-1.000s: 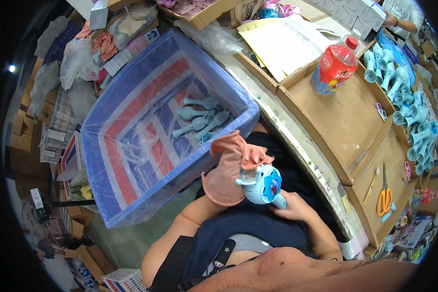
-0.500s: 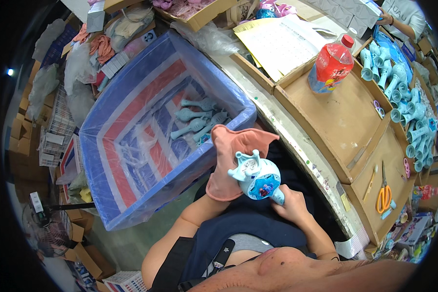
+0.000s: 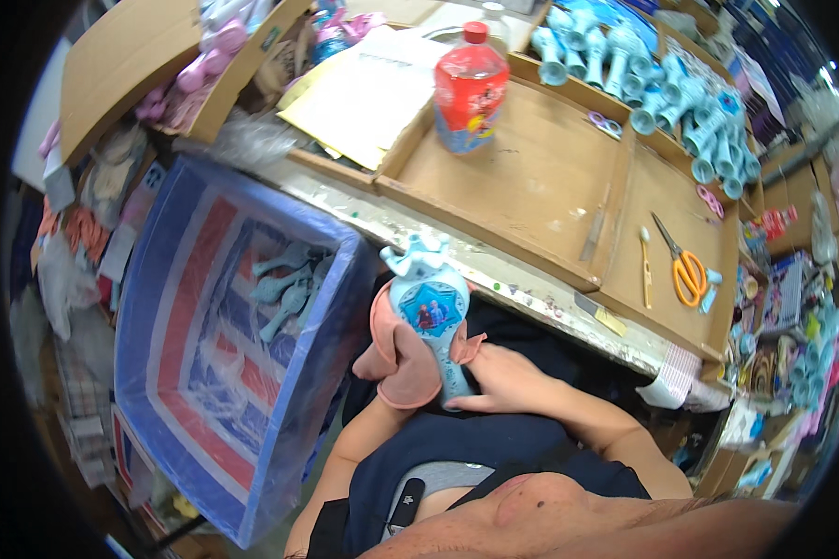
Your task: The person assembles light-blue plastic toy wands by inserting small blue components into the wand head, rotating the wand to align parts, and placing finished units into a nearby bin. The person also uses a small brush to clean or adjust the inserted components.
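Note:
A light-blue toy wand [image 3: 431, 306] with a crown-shaped top and a star-shaped picture panel stands upright in front of my body. Pink cloth [image 3: 408, 368] covers my left hand and wraps the wand from behind and the left. Under it my left hand [image 3: 389, 359] appears closed on the wand, though its fingers are hidden. At the wand's lower end is my right hand [image 3: 505, 380], its thumb against the handle and its fingers beside a corner of the cloth. Several similar blue wands [image 3: 294, 279] lie in the plastic-lined blue, white and red striped bin [image 3: 280, 438] on the left.
Cardboard trays [image 3: 531, 158] on the worktable hold a red-capped bottle [image 3: 471, 93], orange-handled scissors [image 3: 688, 275] and a small brush [image 3: 646, 265]. More blue wand parts [image 3: 690, 112] are piled at the far right. Papers [image 3: 368, 93] lie beside an open carton [image 3: 130, 70].
The view has swung to the right. The wand has turned upright with its picture panel facing up at me, and my right hand has shifted around the handle's end and the cloth corner.

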`<state>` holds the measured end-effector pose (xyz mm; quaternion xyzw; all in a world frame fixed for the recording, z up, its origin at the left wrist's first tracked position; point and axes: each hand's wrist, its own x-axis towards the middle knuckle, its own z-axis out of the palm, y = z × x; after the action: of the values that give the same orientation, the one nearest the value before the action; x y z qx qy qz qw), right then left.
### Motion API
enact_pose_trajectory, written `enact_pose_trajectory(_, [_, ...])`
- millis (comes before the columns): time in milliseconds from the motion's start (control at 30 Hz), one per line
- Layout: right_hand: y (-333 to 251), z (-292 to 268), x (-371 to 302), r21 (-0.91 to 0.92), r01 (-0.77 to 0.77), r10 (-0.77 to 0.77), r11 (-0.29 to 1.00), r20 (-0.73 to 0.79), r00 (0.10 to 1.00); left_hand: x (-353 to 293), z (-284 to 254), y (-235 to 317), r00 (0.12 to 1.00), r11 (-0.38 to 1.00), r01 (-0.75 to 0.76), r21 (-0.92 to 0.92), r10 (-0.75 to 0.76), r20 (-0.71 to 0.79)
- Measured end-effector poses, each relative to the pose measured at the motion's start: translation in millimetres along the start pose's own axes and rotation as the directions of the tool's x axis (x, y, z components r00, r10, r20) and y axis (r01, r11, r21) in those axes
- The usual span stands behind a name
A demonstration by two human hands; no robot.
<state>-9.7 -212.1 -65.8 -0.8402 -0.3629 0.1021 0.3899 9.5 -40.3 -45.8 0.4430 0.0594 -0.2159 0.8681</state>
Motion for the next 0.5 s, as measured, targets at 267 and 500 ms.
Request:
enact_pose_trajectory(267, [42, -43, -103, -0.464, -0.674, 0.223, 0.575, -0.704, 0.675, 49, 8, -24, 0.898, 0.917, 0.363, -0.166, -0.297, 0.323])
enact_pose_trajectory(500, [67, -55, -138, -0.522, -0.308, -0.049, 0.795, -0.562, 0.826, 60, 22, -45, 0.846, 0.882, 0.471, 0.014, -0.456, 0.278])
